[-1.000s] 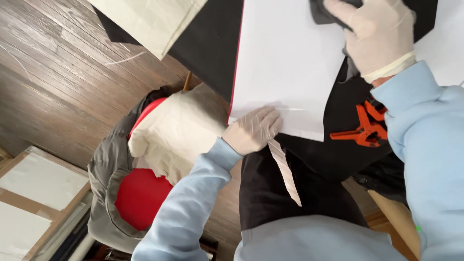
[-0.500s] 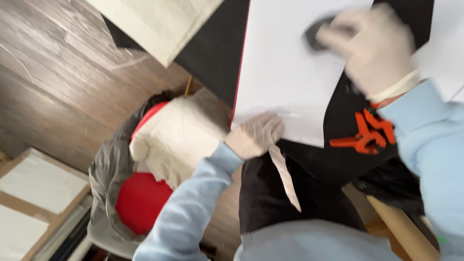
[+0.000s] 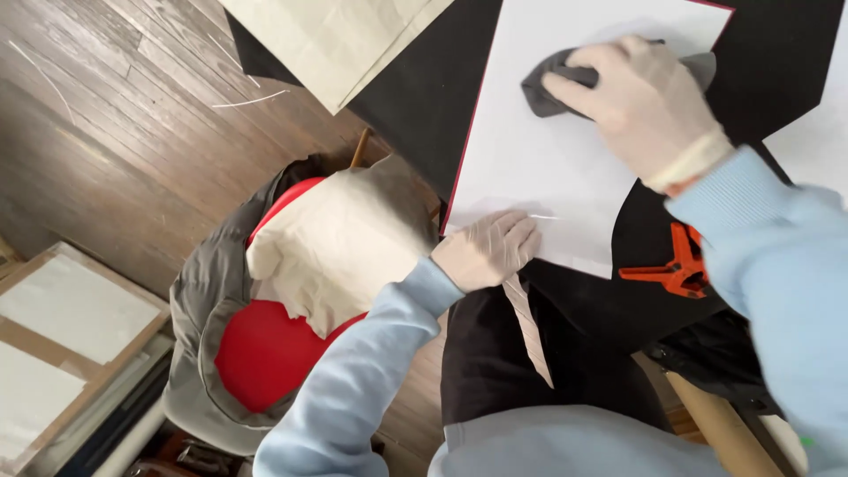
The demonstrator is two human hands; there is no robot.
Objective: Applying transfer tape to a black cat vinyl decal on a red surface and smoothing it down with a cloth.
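Observation:
A white sheet [image 3: 565,159] lies on a black-covered table [image 3: 415,97]. My right hand [image 3: 640,102], in a pale glove, presses a dark grey cloth [image 3: 552,84] onto the sheet's upper part. My left hand [image 3: 486,250], also gloved, rests flat with fingers together on the sheet's lower left corner, holding it down. A narrow pale strip [image 3: 528,327] hangs down from that corner over the black cloth.
An orange spring clamp [image 3: 676,265] sits on the table edge at right. A red chair [image 3: 265,353] draped with a grey jacket and a beige cloth [image 3: 340,243] stands to the left on dark wood floor. Framed boards [image 3: 62,344] lean at lower left.
My right hand with the grey cloth has moved down and left across the white sheet. The left hand has stayed on the sheet's corner.

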